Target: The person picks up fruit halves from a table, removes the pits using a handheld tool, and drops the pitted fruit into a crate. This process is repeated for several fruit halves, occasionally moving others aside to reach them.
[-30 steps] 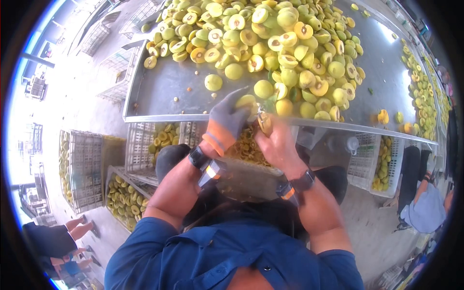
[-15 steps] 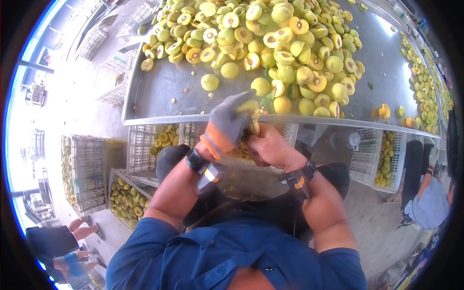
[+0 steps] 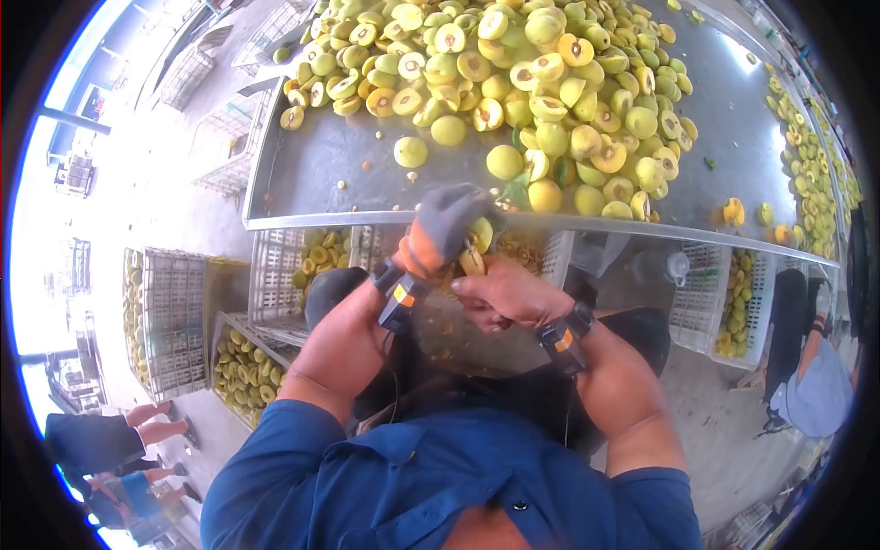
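One left hand (image 3: 445, 225), grey-and-orange glove, curled round a cut fruit (image 3: 481, 236), centre of the frame, just below the desk's (image 3: 330, 221) near rim. One right hand (image 3: 518, 289), ungloved, closed on a tool (image 3: 472, 261) that meets the fruit; its working end is too hidden to identify. Hazards, as I judge them: a slip on damp flesh, sending the tool into the glove; a loose grip, dropping the fruit into the scrap-filled crate (image 3: 557, 258) underneath; a careless knuckle, rolling the yellow fruit (image 3: 544, 196) off the rim. Also listed: one pile (image 3: 550, 64) of whole and halved fruit, top centre, crowding the space ahead of the hands; one leaf (image 3: 516, 194) beside the yellow fruit; loose orange pieces (image 3: 733, 212), right; one clear jug (image 3: 676, 267), below the desk; stacked crates (image 3: 174, 321), left, hemming in that side; one co-worker (image 3: 814, 394) in grey, far right.
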`<state>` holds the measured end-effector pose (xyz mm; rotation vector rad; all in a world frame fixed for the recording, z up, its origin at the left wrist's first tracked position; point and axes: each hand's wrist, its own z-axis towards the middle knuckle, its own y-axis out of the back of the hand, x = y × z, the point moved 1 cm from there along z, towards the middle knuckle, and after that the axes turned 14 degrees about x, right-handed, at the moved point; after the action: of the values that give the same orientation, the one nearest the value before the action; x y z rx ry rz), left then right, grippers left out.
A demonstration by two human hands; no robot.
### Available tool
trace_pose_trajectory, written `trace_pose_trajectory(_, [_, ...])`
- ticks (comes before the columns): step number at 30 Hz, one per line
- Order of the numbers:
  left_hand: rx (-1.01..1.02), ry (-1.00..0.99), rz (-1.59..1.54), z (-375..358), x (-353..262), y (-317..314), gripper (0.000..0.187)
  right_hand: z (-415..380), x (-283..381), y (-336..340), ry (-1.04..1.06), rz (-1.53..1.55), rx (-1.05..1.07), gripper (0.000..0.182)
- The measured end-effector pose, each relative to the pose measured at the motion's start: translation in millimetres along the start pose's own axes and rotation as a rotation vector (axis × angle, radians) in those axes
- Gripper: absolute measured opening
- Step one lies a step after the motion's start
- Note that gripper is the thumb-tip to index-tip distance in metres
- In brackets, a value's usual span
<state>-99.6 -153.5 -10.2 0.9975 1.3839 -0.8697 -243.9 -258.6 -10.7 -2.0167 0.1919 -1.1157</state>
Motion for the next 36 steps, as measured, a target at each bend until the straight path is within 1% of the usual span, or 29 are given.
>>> trace_pose_trajectory(2, [0.058,-0.012,-0.019,-4.5,-0.6,-4.5,0.022,-3.2,-1.9,-3.3,-0.044,-0.142,0.036,0.023])
trace_pose_trajectory(3, [0.025,-0.135,0.268,-6.0,-0.3,-2.5,0.023,-7.6,-0.1,-4.4,-0.046,-0.168,0.021,0.022])
trace_pose_trajectory(5, [-0.059,-0.380,0.846,-12.5,-5.8,5.1,0.033,-19.6,7.9,-5.6,-0.056,-0.227,0.003,0.021])
trace_pose_trajectory(8, [-0.194,-0.300,0.877,-36.7,-27.7,23.0,0.048,-36.1,5.4,-12.7,-0.139,-0.536,-0.052,0.019])
trace_pose_trajectory(9, [-0.236,-0.196,1.013,-46.7,-20.3,38.8,0.044,-33.1,-6.2,-5.3,-0.163,-0.700,-0.214,0.025])
trace_pose_trajectory(10, [-0.314,-0.168,1.080,-63.9,-13.5,48.6,0.039,-29.1,-16.0,5.0,-0.195,-0.765,-0.240,0.027])
trace_pose_trajectory(11, [-0.374,-0.056,0.882,-82.4,-17.6,56.9,0.028,-25.7,-25.2,16.6,-0.225,-0.826,-0.270,0.030])
trace_pose_trajectory(12, [-0.454,0.041,0.664,-101.3,-21.3,65.2,0.022,-23.5,-32.4,27.2,-0.255,-0.889,-0.302,0.033])
trace_pose_trajectory(13, [-0.550,0.118,0.456,-120.4,-25.0,73.1,0.024,-23.3,-40.3,35.5,-0.165,-0.959,-0.344,0.035])
trace_pose_trajectory(14, [-0.720,0.170,0.164,-139.8,-4.1,94.4,0.022,-23.8,-49.3,41.7,-0.073,-1.029,-0.386,0.036])
trace_pose_trajectory(15, [-0.775,0.304,0.466,-159.6,5.2,115.5,0.021,-23.4,-53.8,43.9,0.018,-1.095,-0.429,0.037])
trace_pose_trajectory(16, [-0.760,0.579,0.608,-178.1,23.0,143.5,0.022,-24.9,-50.6,37.8,0.008,-1.070,-0.439,0.038])
trace_pose_trajectory(18, [-0.801,0.609,1.075,-170.4,3.7,135.1,0.025,-29.8,-33.9,18.6,-0.021,-1.032,-0.455,0.040])
trace_pose_trajectory(21, [-0.700,0.150,0.934,-105.9,-0.4,127.0,0.034,-22.7,-23.4,12.8,0.066,-1.076,-0.490,0.043])
trace_pose_trajectory(22, [-0.611,0.139,1.019,-75.4,-12.3,112.4,0.041,-19.7,-21.0,12.4,0.069,-1.065,-0.493,0.043])
trace_pose_trajectory(23, [-0.530,0.053,1.037,-46.3,-3.1,107.7,0.045,-16.9,-18.3,12.7,0.072,-1.055,-0.497,0.042])
trace_pose_trajectory(25, [-0.428,0.083,1.157,8.7,26.5,106.9,0.055,-12.9,-12.4,15.5,0.096,-1.040,-0.531,0.041])
trace_pose_trajectory(28, [-0.310,0.352,1.275,50.0,37.0,106.4,0.055,-12.9,-8.1,18.1,0.161,-0.996,-0.598,0.039])
trace_pose_trajectory(30, [-0.320,0.319,0.782,49.3,46.8,127.0,0.055,-13.7,-0.8,21.3,0.231,-0.936,-0.634,0.038])
trace_pose_trajectory(31, [-0.320,0.310,0.535,47.3,54.9,134.7,0.055,-14.7,1.0,22.2,0.276,-0.868,-0.612,0.037])
trace_pose_trajectory(33, [-0.239,0.105,0.568,35.1,38.5,114.6,0.051,-12.5,4.9,23.7,0.365,-0.739,-0.547,0.035])
trace_pose_trajectory(35, [-0.167,-0.099,0.594,10.7,12.0,84.5,0.048,-8.1,8.2,27.0,0.423,-0.726,-0.487,0.028])
trace_pose_trajectory(36, [-0.167,-0.060,0.680,4.9,0.2,67.4,0.049,-7.8,10.5,28.9,0.454,-0.723,-0.464,0.024])
